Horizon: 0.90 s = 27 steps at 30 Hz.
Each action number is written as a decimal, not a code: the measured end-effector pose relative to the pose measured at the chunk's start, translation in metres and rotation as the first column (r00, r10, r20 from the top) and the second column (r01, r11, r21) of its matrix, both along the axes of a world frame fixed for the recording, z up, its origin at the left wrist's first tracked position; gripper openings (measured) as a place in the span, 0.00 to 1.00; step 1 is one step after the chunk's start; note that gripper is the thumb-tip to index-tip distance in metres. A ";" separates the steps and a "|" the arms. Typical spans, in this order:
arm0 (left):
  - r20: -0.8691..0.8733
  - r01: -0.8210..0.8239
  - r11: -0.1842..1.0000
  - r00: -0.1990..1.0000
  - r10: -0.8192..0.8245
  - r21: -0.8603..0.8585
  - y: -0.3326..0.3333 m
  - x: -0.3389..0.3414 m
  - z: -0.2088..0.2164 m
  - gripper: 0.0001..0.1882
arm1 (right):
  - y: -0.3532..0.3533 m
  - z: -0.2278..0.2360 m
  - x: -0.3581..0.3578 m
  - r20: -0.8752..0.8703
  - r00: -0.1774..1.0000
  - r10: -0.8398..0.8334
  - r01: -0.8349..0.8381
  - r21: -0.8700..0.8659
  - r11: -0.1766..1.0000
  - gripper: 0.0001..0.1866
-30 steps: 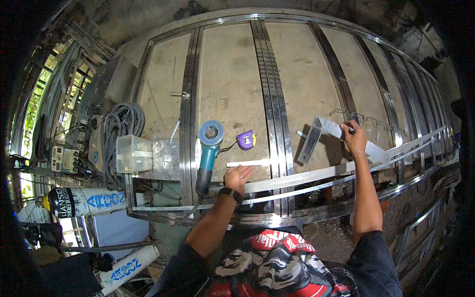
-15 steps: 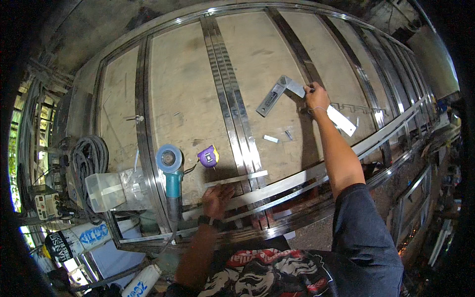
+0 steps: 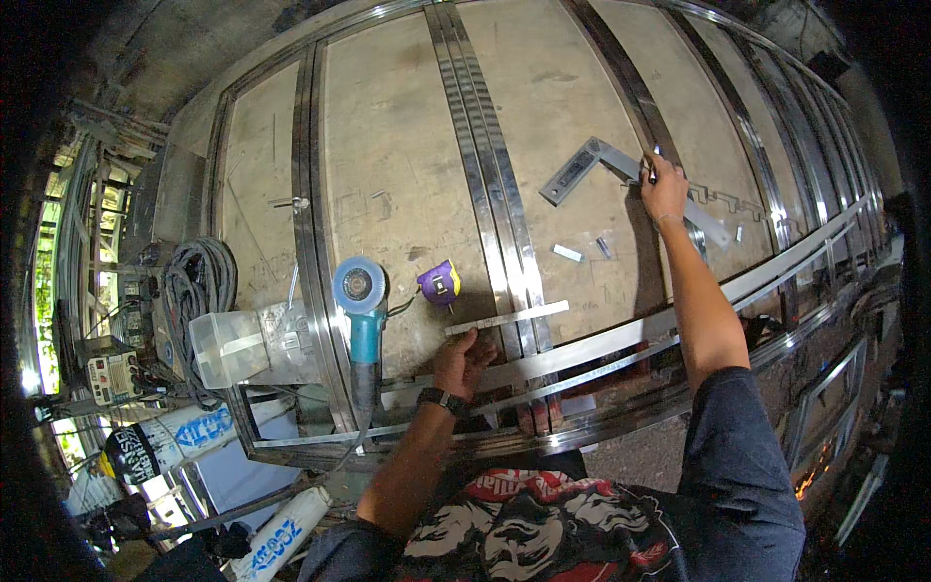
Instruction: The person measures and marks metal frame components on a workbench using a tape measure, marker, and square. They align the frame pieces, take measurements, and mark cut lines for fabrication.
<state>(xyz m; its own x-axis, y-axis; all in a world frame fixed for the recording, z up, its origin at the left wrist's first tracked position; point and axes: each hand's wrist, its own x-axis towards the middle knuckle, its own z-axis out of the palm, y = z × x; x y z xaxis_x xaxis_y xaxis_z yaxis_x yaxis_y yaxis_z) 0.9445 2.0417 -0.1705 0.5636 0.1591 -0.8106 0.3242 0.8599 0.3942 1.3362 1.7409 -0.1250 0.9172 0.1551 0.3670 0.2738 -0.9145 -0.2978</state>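
My left hand [image 3: 462, 367], with a watch on its wrist, is closed at the near edge of a short, thin metal strip [image 3: 519, 315]. This strip lies across a pair of shiny metal bars. My right hand [image 3: 665, 194] is farther out to the right, its fingers closed around a slim pen-like thing [image 3: 653, 175]. Below that hand, the blade of a metal try square [image 3: 572, 173] passes partly hidden. A purple and yellow tape measure [image 3: 439, 283] and a teal angle grinder [image 3: 364, 335] with a blue-grey disc lie left of centre.
Shiny metal frame bars [image 3: 310, 175] cross the wide board [image 3: 388, 145]. Two small metal pieces [image 3: 567, 253] lie near the square. A clear plastic container [image 3: 228, 349], coiled cable [image 3: 199, 276] and a machine with knobs [image 3: 113, 371] stand left. White cylinders [image 3: 189, 432] lie lower left.
The whole view has shifted, so the scene sits farther right and higher. My left hand has turned, its fingertips now up at the strip, which has moved slightly away. My right hand stays by the square.
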 end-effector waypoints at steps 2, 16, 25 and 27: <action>0.038 0.057 0.998 0.998 -0.058 0.024 0.003 -0.005 0.009 0.09 | 0.006 0.011 -0.023 0.056 0.998 -0.039 0.036 0.064 0.997 0.18; -0.534 0.237 -0.552 0.700 -0.474 0.799 0.072 0.081 0.022 0.45 | 0.069 0.009 -0.305 -0.132 0.990 -0.040 0.112 0.610 0.785 0.14; -0.264 0.189 -0.185 0.739 -0.620 0.964 0.071 0.085 0.070 0.42 | 0.083 0.040 -0.349 -0.202 0.975 -0.092 0.217 0.779 0.588 0.15; -0.098 0.322 0.117 0.580 -0.808 0.940 0.063 0.071 0.096 0.39 | 0.090 0.051 -0.359 -0.250 0.968 0.016 0.210 0.847 0.488 0.16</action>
<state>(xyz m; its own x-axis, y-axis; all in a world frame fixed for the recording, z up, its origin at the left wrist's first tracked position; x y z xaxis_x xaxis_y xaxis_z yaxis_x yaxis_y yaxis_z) 1.0154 2.1046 -0.0741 0.9847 0.0305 -0.1716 0.1699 -0.3884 0.9057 0.9776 1.8308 -0.0741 0.9703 -0.2299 0.0748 0.0325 -0.1825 -0.9827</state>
